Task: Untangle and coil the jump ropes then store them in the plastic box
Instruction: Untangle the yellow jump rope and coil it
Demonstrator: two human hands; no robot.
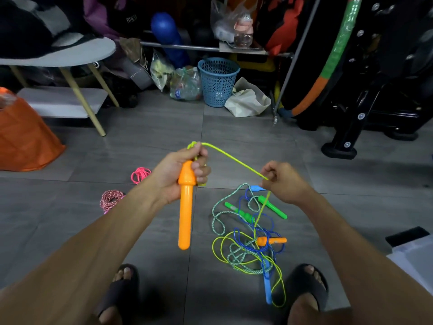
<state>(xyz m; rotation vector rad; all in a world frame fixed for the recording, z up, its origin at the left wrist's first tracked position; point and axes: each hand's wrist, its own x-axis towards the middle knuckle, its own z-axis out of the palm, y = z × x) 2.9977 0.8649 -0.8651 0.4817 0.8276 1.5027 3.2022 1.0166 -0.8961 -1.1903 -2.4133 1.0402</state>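
Note:
My left hand (180, 170) grips the top of an orange jump-rope handle (185, 212) together with a few loops of its yellow-green rope (234, 159). The handle hangs down from my fist. That rope runs right to my right hand (281, 181), which pinches it, then drops into a tangled pile (248, 245) on the floor. The pile holds a blue rope, a green-white rope, two green handles (273, 207), blue handles (267, 289) and a second orange handle (271, 240). A coiled pink rope (140, 174) and a coiled red-white rope (111, 199) lie on the floor to the left.
I stand on grey floor tiles, my sandalled feet (121, 292) at the bottom edge. An orange bag (23, 137) sits at the left, a blue mesh basket (218, 80) and bags at the back, black gym equipment (375, 95) at the right. White sheets (414, 252) lie at the right edge.

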